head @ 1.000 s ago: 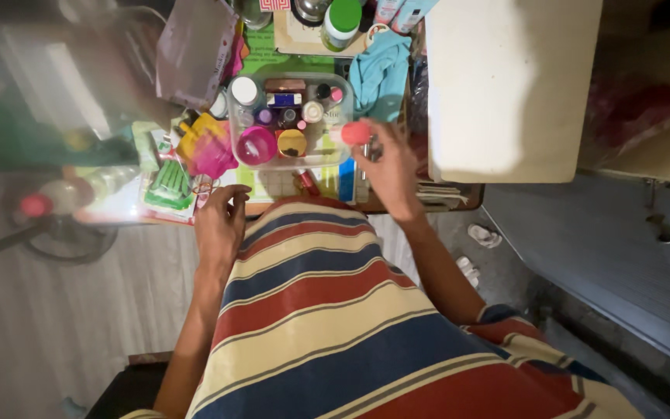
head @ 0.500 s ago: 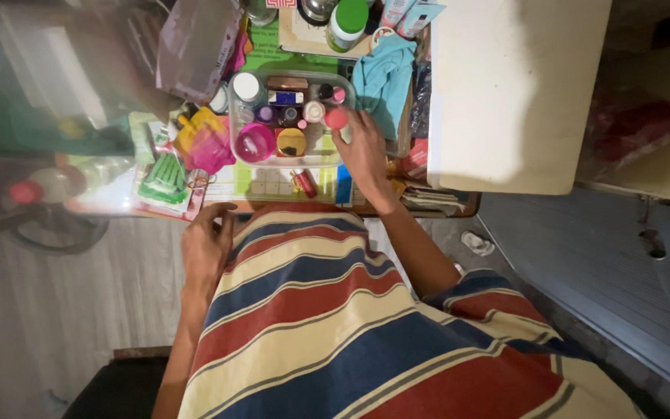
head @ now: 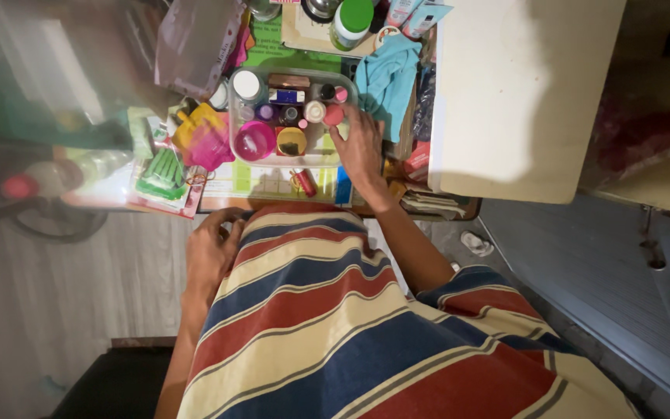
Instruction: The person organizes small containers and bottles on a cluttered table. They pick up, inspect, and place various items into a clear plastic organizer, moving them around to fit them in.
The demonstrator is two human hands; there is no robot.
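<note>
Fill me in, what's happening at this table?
A person in a striped shirt stands at a cluttered table. The right hand reaches into a clear tub of small bottles and jars, fingertips on a pink cap at its right side. The left hand rests low by the table edge, against the shirt, holding nothing visible. A teal cloth lies right of the tub.

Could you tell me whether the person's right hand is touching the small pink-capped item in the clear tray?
Touching: the head view shows the right hand with its fingertips closed around the pink-capped item at the clear tray.
</note>
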